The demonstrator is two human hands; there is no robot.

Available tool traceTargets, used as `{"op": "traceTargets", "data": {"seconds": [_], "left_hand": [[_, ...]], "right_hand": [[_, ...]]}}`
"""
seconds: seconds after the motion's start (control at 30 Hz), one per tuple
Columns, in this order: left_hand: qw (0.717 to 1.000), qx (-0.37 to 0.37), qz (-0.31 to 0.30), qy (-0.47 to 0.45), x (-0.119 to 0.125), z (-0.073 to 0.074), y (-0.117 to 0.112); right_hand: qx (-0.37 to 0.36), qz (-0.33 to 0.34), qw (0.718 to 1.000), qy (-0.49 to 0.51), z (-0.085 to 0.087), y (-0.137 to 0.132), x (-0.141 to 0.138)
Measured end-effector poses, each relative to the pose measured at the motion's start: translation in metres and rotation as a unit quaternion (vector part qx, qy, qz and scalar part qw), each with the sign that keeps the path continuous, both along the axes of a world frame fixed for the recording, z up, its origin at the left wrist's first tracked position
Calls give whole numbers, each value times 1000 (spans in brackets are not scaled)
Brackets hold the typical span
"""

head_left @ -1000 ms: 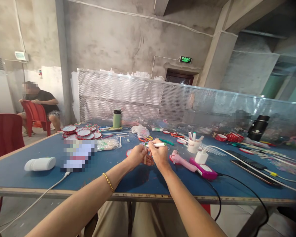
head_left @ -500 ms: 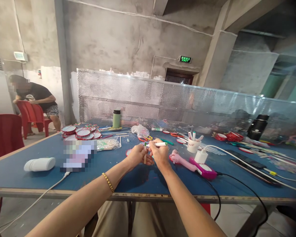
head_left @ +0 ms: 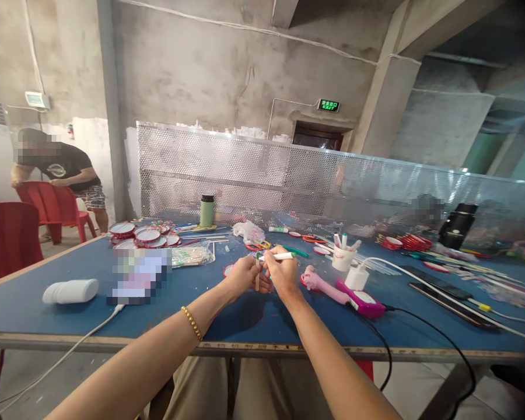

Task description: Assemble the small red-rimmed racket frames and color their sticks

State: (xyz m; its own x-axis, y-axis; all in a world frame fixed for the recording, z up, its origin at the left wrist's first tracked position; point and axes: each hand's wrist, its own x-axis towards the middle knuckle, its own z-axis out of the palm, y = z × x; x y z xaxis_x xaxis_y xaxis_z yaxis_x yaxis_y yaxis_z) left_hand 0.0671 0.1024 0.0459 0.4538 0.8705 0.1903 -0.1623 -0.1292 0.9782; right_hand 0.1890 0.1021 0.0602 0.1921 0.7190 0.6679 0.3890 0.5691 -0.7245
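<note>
Over the middle of the blue table, my left hand has its fingers closed on a narrow pale craft stick, held upright. The top end of the stick looks green. My right hand grips a white marker pen with a green end, lying nearly level. Its tip meets the upper end of the stick, though the exact contact is too small to make out. Just behind my left hand, a red-rimmed white disc is partly covered. A pink-handled tool lies right of my right hand.
Left stand a white bottle on its side, a phone, a bag of sticks and red-rimmed discs. A cup of markers, a white plug and cables lie right. Behind rises a perforated metal screen; a person leans over a red chair.
My hands, the marker pen and the stick hold almost the same position. At the far left, the person and the red chair have shifted slightly leftward.
</note>
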Motion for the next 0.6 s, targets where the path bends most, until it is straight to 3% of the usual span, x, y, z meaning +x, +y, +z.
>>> {"op": "traceTargets", "data": {"seconds": [0.6], "left_hand": [[1000, -2, 8, -7, 2, -5, 6]], "right_hand": [[8, -11, 1000, -18, -1, 0, -1]]}}
